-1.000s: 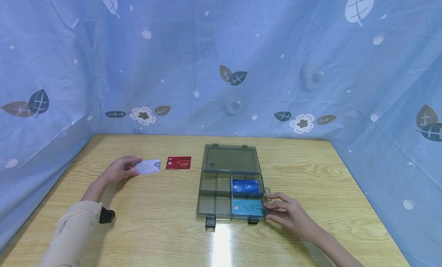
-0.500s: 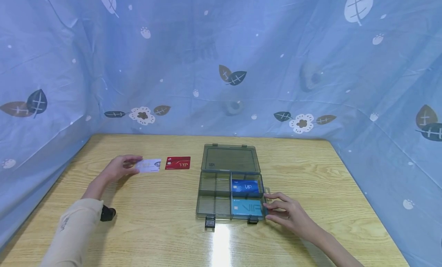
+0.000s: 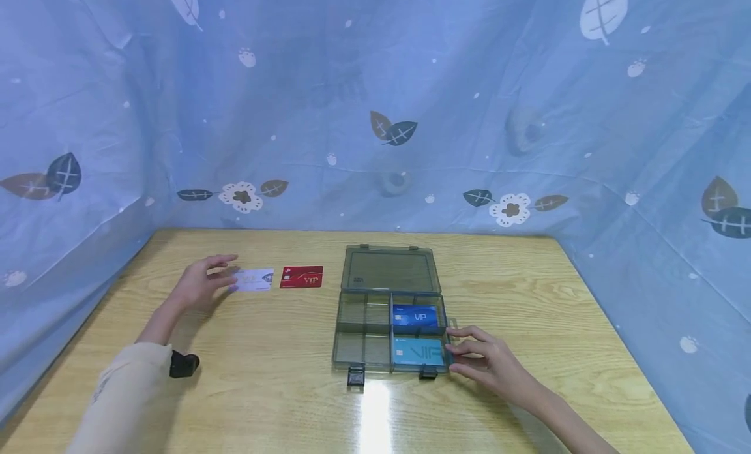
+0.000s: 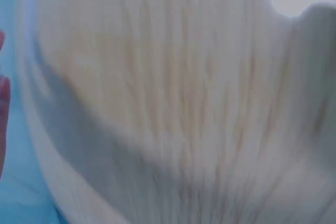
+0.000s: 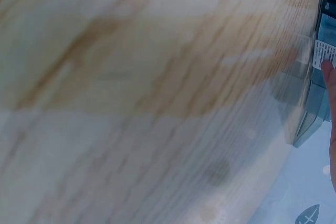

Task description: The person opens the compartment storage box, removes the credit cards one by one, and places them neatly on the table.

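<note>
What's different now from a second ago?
The left hand opened its grip on the white card and edged forward. Whether a finger still touches the card, I can't tell. The card turned a little straighter. The red card, the box, its blue and teal cards, and the right hand beside it stayed put.

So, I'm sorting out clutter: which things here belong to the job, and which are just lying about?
Likely part of the job:
white card
red card
dark blue card
light blue card
divided box

Just surroundings, it seems:
wooden table
leaf-patterned cloth
black wrist gear
</note>
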Demonstrator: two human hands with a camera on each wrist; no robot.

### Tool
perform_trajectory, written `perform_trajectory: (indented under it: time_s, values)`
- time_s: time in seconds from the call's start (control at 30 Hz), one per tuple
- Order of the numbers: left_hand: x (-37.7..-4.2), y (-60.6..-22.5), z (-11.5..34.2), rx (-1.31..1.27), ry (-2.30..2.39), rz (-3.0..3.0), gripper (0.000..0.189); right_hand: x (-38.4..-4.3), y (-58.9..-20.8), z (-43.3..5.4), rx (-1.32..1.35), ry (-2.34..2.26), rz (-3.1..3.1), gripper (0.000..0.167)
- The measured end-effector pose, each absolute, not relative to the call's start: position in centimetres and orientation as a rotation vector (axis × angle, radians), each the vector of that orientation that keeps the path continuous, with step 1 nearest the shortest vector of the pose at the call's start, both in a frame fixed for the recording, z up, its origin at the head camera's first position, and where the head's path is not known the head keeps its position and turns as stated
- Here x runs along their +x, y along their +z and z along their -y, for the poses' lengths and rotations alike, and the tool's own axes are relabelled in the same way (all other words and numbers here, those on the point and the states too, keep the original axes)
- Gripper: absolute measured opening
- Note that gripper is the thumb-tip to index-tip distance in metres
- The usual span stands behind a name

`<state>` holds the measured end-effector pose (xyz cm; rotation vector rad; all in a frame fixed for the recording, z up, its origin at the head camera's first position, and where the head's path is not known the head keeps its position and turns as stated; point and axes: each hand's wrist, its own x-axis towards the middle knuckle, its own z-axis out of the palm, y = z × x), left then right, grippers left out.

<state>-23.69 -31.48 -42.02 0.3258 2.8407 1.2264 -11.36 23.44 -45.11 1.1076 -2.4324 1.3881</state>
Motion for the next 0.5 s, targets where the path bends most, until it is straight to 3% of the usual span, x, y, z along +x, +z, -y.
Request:
perform_trajectory:
  time_s: [0.5]
  values:
    - [-16.7, -39.3, 18.1, 0.454, 1.88, -2.298, 0.045, -11.4, -44.9, -23.3, 1.116, 1.378, 2.425, 0.021]
